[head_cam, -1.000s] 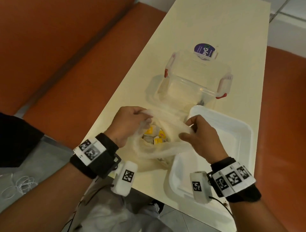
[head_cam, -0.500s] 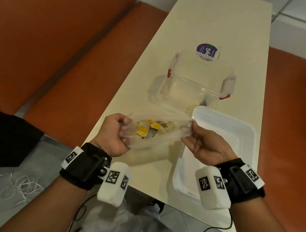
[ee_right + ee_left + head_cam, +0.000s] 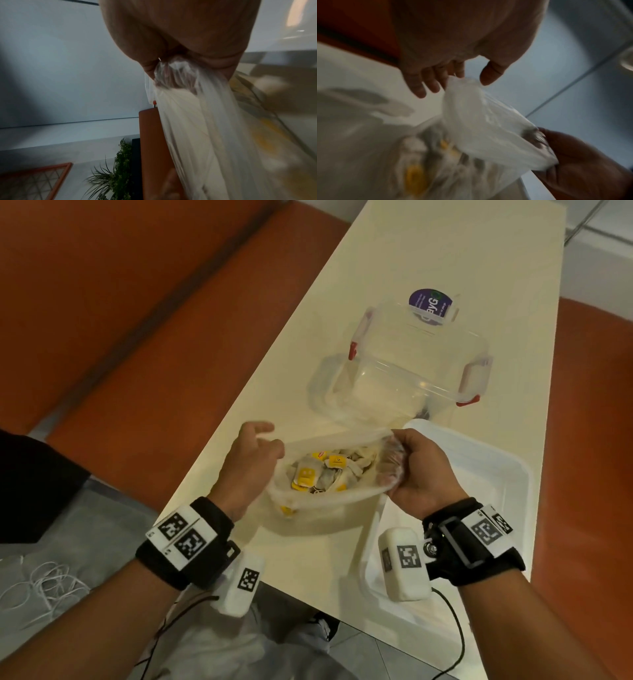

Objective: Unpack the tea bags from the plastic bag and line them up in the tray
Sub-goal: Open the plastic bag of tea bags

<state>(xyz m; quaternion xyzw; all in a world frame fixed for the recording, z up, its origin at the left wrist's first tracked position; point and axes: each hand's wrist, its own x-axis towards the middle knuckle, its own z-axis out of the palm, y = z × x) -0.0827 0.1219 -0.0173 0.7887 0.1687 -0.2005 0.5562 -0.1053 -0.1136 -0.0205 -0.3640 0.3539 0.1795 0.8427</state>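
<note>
A clear plastic bag point(image 3: 329, 503) hangs over the table's near end with its mouth wide and facing up. Inside lie several tea bags point(image 3: 334, 474) with yellow tags. My right hand point(image 3: 399, 465) grips the bag's right side, bunched in its fist point(image 3: 173, 65). My left hand point(image 3: 262, 441) is at the bag's left rim. In the left wrist view its fingers point(image 3: 419, 86) and thumb are spread apart, with the bag point(image 3: 488, 128) edge just at their tips. The white tray point(image 3: 496, 494) sits to the right, partly under my right hand.
A clear plastic container point(image 3: 411, 378) with red clips stands beyond the bag, a purple label point(image 3: 430, 304) at its far side. The cream table point(image 3: 428, 251) is narrow, with orange benches point(image 3: 154, 354) on both sides. My wrist cameras hang over its near edge.
The bag's mouth has been pulled wider and turned up, showing the tea bags. My left hand has loosened from a pinch to spread fingers. My right hand has bunched more of the bag.
</note>
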